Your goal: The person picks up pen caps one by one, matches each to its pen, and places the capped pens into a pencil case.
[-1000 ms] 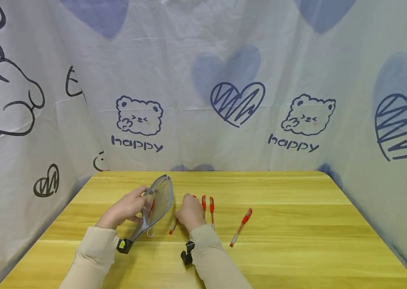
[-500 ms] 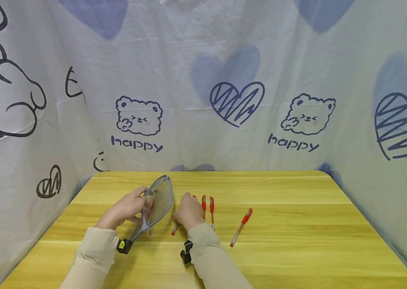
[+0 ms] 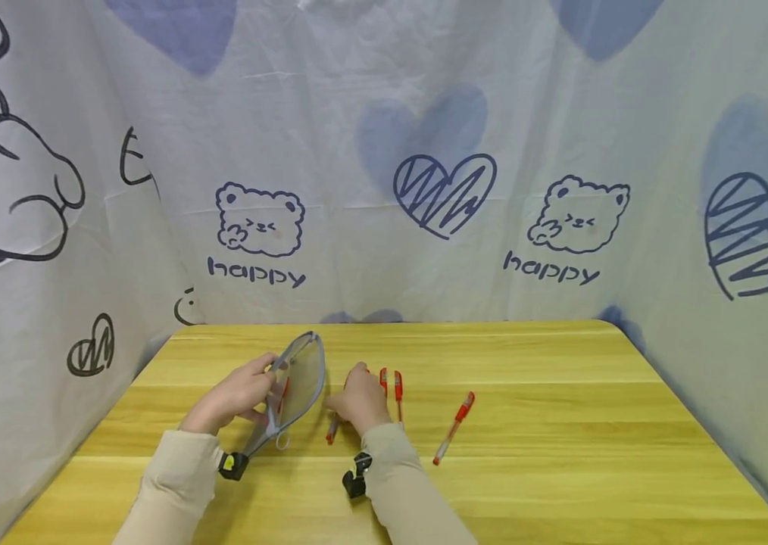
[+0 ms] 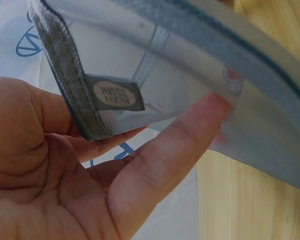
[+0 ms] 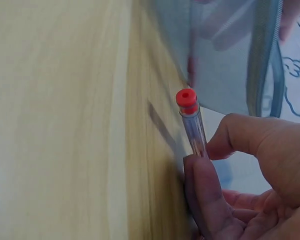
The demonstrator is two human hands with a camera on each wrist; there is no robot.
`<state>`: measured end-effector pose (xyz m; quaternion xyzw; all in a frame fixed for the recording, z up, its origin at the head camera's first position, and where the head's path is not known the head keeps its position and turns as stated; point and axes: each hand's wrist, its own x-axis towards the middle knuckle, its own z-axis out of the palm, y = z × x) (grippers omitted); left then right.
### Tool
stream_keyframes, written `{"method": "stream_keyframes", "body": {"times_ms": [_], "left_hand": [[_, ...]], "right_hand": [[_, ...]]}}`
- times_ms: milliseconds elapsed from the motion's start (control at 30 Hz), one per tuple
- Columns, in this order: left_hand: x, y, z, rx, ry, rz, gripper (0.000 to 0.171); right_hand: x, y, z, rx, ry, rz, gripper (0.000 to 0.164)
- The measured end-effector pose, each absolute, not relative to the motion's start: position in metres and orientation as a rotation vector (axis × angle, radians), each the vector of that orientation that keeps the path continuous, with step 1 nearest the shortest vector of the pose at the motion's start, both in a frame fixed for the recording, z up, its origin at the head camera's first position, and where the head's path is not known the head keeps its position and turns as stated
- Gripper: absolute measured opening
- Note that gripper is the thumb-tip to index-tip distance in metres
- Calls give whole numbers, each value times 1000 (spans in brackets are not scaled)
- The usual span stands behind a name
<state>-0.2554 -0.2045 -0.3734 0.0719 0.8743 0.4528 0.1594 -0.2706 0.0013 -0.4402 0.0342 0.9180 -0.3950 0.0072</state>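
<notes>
In the head view my left hand (image 3: 237, 393) grips a grey mesh zipper pouch (image 3: 305, 382) by its side, and the pouch's mouth gapes toward the right. Through the mesh shows a red pen (image 3: 285, 395) inside it. The left wrist view has the thumb pressed on the mesh, near a small sewn label (image 4: 117, 94). Just right of the pouch, my right hand (image 3: 360, 401) pinches a clear-barrelled red gel pen (image 5: 193, 131) between thumb and fingers. Its red end plug sticks out toward the pouch; the hand hides the rest of it.
Close beyond the right hand lie red-capped pens, one (image 3: 398, 387) in fuller view and another (image 3: 383, 378) partly covered by the hand. A separate red pen (image 3: 454, 428) lies slantwise farther right on the wooden table (image 3: 561, 454). Printed white cloth (image 3: 350, 250) encloses the table's back and sides.
The right hand and the end of its pen have shifted very slightly to the right, the pen standing a little steeper in view. The left hand and pouch stay in place.
</notes>
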Motion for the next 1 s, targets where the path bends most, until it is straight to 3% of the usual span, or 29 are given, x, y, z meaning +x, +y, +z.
{"method": "stream_keyframes", "body": {"times_ms": [667, 1000], "left_hand": [[-257, -206, -372, 194, 2495, 1301, 41], [-256, -205, -374, 203, 2486, 1324, 43]], "right_hand": [[-269, 18, -437, 35, 2011, -2114, 65], [-268, 22, -430, 97, 1800, -2294, 63]]}}
